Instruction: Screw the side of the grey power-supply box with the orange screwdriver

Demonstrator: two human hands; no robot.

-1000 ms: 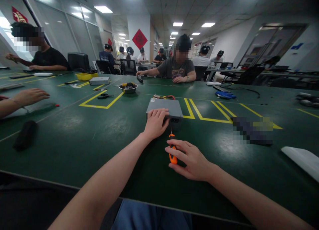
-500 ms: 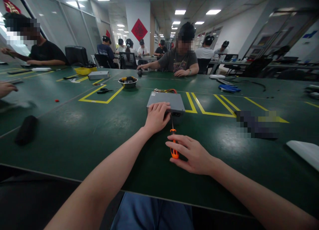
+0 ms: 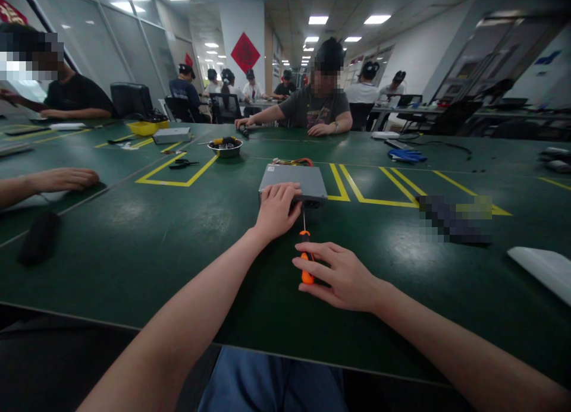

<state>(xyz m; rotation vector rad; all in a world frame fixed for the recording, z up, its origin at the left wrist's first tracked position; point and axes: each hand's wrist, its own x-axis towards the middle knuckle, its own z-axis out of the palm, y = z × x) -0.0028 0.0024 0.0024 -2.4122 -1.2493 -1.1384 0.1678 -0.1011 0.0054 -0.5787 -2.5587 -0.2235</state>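
Note:
A grey metal computer power supply (image 3: 297,177) lies on the green table in front of me, its coloured cables (image 3: 294,162) at the far side. My left hand (image 3: 277,211) grips its near left edge, fingers over the top and thumb at the front face. Between the fingers and thumb of my right hand (image 3: 341,276) is an orange-and-black screwdriver (image 3: 307,275). Its shaft points away from me, and its tip reaches the front face below the socket. Exactly where the tip sits is too small to make out.
A metal bowl of tools (image 3: 226,148) stands beyond, left of the power supply. Black pliers (image 3: 182,163) lie within yellow tape. A co-worker's hand (image 3: 74,179) rests at left; another person (image 3: 319,106) sits opposite. Blue gloves (image 3: 407,156) and a white object (image 3: 544,270) lie right.
The screwdriver handle has turned a little in my right hand. My left hand stays on the power supply. At left, a co-worker's hand has come further in over the table. The view has shifted slightly.

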